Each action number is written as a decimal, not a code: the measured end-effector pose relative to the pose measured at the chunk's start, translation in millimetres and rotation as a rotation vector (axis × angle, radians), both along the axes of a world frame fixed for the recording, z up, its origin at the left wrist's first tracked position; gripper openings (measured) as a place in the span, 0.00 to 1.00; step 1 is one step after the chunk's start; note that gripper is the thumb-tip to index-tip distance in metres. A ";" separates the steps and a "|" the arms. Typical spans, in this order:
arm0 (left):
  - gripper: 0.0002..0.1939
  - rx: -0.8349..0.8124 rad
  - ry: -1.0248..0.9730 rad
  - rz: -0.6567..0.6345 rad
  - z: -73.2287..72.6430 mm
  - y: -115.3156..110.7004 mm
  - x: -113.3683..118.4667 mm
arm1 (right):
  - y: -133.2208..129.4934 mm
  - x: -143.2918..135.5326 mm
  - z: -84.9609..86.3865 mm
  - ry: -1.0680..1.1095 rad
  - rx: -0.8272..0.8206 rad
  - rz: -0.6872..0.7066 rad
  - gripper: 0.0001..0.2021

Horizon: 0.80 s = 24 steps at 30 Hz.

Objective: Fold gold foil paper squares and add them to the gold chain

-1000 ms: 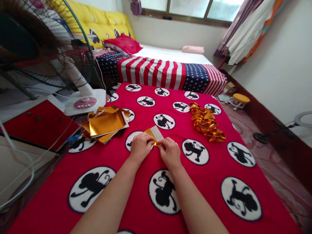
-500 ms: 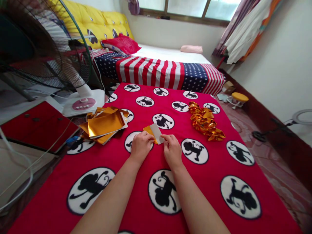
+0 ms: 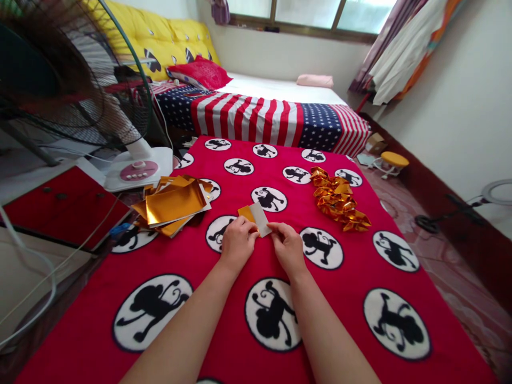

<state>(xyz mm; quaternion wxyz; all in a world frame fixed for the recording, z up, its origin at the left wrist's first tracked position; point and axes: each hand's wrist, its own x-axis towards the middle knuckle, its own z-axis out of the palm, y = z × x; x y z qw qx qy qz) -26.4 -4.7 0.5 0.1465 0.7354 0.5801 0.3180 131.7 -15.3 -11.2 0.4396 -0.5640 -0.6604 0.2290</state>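
Note:
Between my hands is a small folded sheet of gold foil paper (image 3: 259, 214), its white-grey backing showing on the right part and gold on the left. My left hand (image 3: 240, 241) pinches its lower left edge with the fingers closed. With thumb and fingertips, my right hand (image 3: 287, 244) grips the right corner. To the left lies a loose stack of gold foil sheets (image 3: 176, 205), some with pale backs showing. At the right, several folded gold foil pieces (image 3: 338, 198) sit in a crinkled row.
A red cloth with monkey prints (image 3: 332, 314) covers the work surface. On the left stand a fan (image 3: 134, 165) and a red-topped box (image 3: 60, 208). Beyond is a bed with a flag-patterned cover (image 3: 256, 114); a yellow stool (image 3: 394, 159) stands at the right.
Both hands and the folded sheet have shifted very slightly right in the picture, as has the whole scene. The grip on the paper looks much the same.

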 end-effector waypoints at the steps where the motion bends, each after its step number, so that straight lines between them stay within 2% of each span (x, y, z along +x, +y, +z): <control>1: 0.03 -0.003 -0.010 -0.012 -0.3 0.8 0.9 | 0.8 0.2 -0.2 -0.012 0.009 0.004 0.15; 9: 0.12 -0.013 -0.219 -0.237 -3.8 12.2 0.0 | 2.1 2.2 2.6 -0.080 0.044 0.023 0.11; 11: 0.10 0.014 -0.204 -0.199 -3.2 12.2 -2.0 | 1.3 3.8 3.9 -0.153 0.078 -0.001 0.09; 15: 0.03 0.040 -0.036 -0.041 -1.6 8.0 -5.4 | 2.7 9.2 3.8 -0.270 0.162 -0.013 0.06; 24: 0.01 -0.002 -0.064 -0.028 -2.2 3.4 -3.0 | 7.7 11.8 3.0 -0.231 0.172 0.136 0.08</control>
